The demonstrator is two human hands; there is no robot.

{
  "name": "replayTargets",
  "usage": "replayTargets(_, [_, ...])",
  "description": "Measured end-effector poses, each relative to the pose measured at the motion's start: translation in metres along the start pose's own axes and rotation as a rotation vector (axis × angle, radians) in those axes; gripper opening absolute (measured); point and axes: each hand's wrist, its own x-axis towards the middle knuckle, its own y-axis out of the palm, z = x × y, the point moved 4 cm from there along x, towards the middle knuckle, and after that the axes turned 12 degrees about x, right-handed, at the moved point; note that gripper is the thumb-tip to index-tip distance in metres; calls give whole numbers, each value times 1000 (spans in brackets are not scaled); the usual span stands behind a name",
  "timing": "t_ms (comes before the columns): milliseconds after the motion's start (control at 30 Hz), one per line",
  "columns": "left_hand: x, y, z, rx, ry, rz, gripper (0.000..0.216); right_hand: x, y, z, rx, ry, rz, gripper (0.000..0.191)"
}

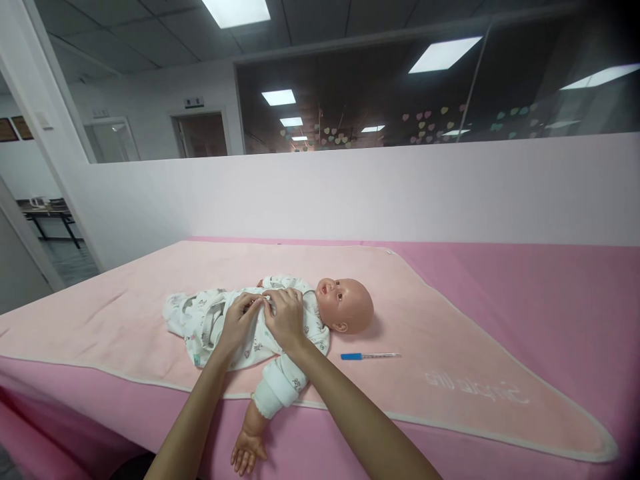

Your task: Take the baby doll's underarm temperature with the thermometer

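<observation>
A baby doll (350,303) lies on its back with its head to the right, dressed in a white printed baby outfit (257,350). My left hand (241,317) is on the front of the outfit at the doll's middle, its fingers pinched on the cloth. Close beside it, my right hand (285,317) rests over the chest, with thumb and fingertips closed on the same front part. The fingertips of both hands nearly meet, and the exact bit of cloth between them is hidden. Right of my right forearm lies a thermometer (373,356) with a blue end.
A peach blanket (125,320) with a pale edge covers much of the pink tabletop (575,300). One doll arm (250,440) hangs over the blanket's front edge. Behind stands a white half wall (375,197) with windows above. A doorway with a distant desk (50,212) is at left.
</observation>
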Motion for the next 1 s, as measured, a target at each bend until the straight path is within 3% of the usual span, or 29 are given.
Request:
replayTargets(267, [-4,-2,-7,90,-9,-47,26,1,-1,-6,49,58,-64,23])
replayTargets(400, [-12,-18,-4,399,-68,-296,26,2,-4,-12,58,146,-108,27])
replayTargets(500, [-17,-30,10,420,-208,-445,27,2,-7,-8,21,103,-95,29])
replayTargets(567, [-15,-30,17,389,-216,-354,25,3,-6,1,0,-37,-34,29])
replayTargets(667, [-8,-23,20,406,-135,-110,22,0,2,17,2,-298,146,22])
replayTargets(733, [-5,-19,21,393,-110,20,22,-2,7,22,-2,-392,252,16])
replayTargets(1000, [-3,-20,26,104,-152,257,16,-3,12,19,-33,-347,301,9])
